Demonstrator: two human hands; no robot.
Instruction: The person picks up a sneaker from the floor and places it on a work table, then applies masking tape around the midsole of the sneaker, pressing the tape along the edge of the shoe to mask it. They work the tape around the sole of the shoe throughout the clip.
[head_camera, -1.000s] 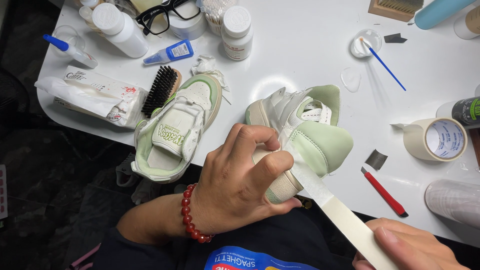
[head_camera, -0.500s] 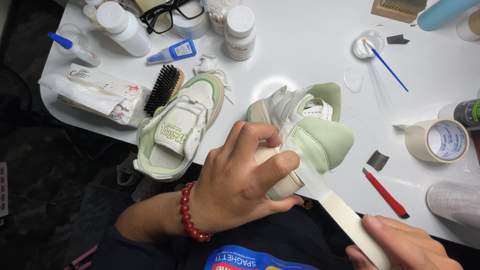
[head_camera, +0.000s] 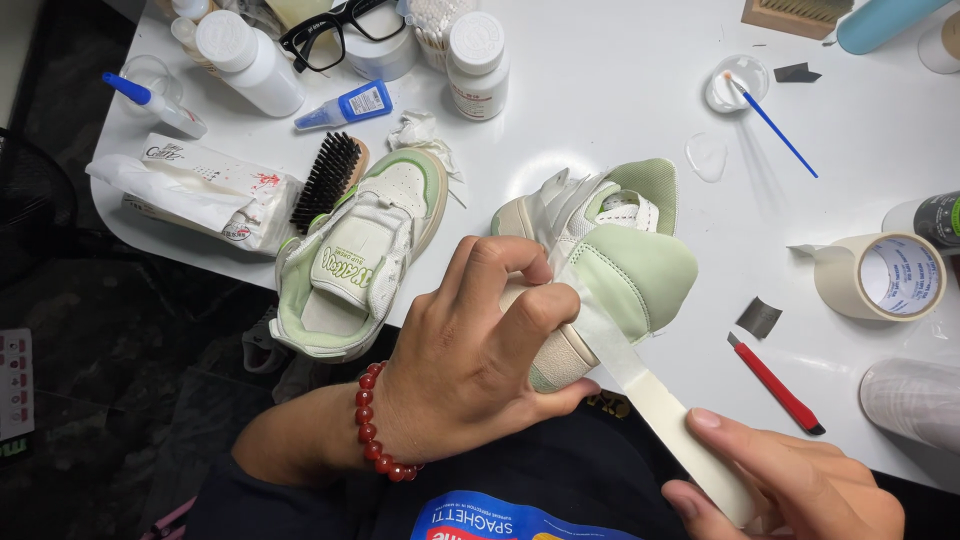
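Note:
A white and pale green sneaker lies on its side at the near edge of the white table. My left hand, with a red bead bracelet on the wrist, grips its heel and presses a strip of cream masking tape onto the sole edge. My right hand at the lower right pinches the free end of that strip and holds it taut. The second sneaker lies to the left, partly over the table edge.
A tape roll, a red craft knife and a small dark square lie at the right. A black brush, tissue pack, white bottles, glue tube, glasses and a dish with a blue stick sit farther back.
My right hand has shifted slightly up and left with the tape end. The left hand stays pressed on the sneaker's heel.

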